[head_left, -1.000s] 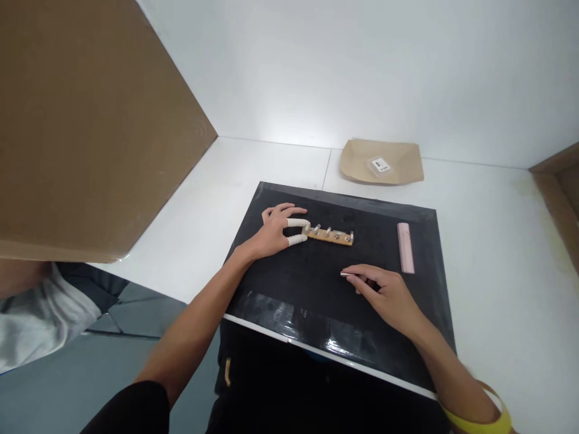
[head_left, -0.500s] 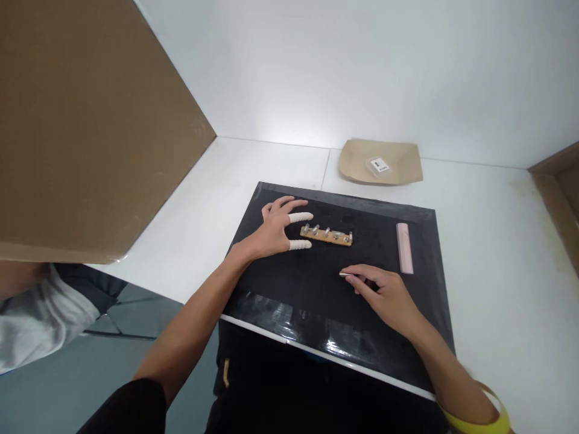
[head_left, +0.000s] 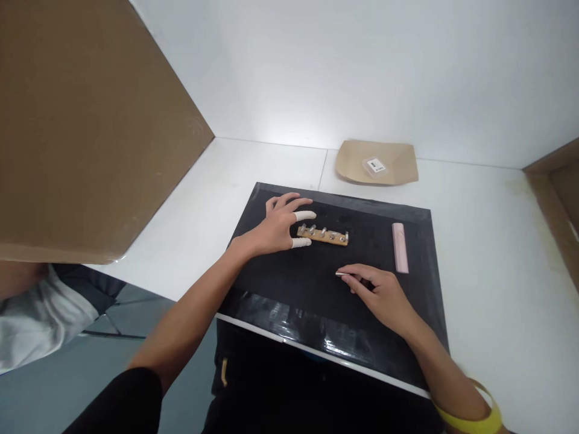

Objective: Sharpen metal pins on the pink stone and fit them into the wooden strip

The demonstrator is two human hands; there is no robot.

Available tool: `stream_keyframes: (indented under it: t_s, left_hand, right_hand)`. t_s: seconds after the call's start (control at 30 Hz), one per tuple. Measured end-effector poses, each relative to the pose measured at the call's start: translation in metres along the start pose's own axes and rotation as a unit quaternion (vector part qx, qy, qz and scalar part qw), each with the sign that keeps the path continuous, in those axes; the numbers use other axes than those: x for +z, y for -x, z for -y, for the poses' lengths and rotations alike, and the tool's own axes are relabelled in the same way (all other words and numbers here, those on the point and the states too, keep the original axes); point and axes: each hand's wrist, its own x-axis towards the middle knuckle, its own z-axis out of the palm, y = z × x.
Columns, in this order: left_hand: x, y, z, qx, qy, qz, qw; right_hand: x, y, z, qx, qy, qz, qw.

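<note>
Your left hand (head_left: 271, 229), fingers spread and empty, lay at the left end of the tan, stud-lined strip (head_left: 322, 235), whose long axis ran rightwards.

One wooden strip (head_left: 322, 235) with perhaps five pegs, one pink bar (head_left: 399, 255), one paper tray (head_left: 350, 166).

I see a white table (head_left: 271, 175) with a seam down its middle. A black mat (head_left: 316, 289) lies flat on it, near edge overhanging toward me. Beyond the mat, a brown paper tray (head_left: 398, 172) rests on the tabletop. A cardboard panel (head_left: 90, 120) stands along the left side.
</note>
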Motion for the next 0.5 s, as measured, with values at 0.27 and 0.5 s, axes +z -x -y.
stream_keyframes:
  t_s: [0.27, 0.5]
  left_hand:
    - [0.008, 0.011, 0.007, -0.041, 0.030, -0.013, 0.999]
    - [0.011, 0.006, 0.009, -0.040, 0.048, -0.017, 0.998]
  right_hand:
    - [0.000, 0.000, 0.001, -0.002, -0.009, 0.002, 1.000]
    - [0.000, -0.001, 0.002, 0.008, -0.016, -0.002, 1.000]
